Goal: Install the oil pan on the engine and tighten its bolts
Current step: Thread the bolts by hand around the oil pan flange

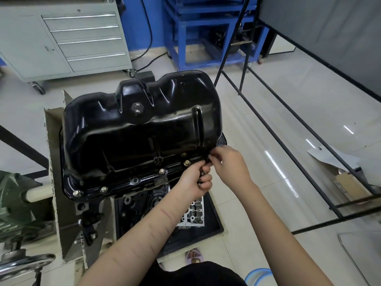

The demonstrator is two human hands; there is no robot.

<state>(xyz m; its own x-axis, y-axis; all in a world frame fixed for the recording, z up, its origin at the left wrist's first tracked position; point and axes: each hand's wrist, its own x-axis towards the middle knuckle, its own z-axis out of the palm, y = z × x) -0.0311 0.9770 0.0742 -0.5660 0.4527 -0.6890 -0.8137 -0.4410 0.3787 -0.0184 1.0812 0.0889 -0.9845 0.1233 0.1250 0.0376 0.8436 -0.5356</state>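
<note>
A glossy black oil pan [142, 129] lies bottom-up on the engine, which sits in a beige stand [55, 162]. Several bolts [187, 162] stand in the pan's near flange; one hole [135, 180] near the middle looks open. My left hand [195, 180] is closed around a bunch of loose metal bolts just below the flange's right end. My right hand [226, 162] pinches a small bolt at the flange's right corner, fingertips touching the rim. The engine [144, 203] below is mostly hidden by the pan and my forearms.
A grey drawer cabinet [68, 40] on castors stands at the back left, a blue metal frame [208, 38] behind the pan. Black rails [288, 149] run along the right. A green gearbox and chrome handwheel [22, 263] sit at the left. A black tray [214, 221] lies under the engine.
</note>
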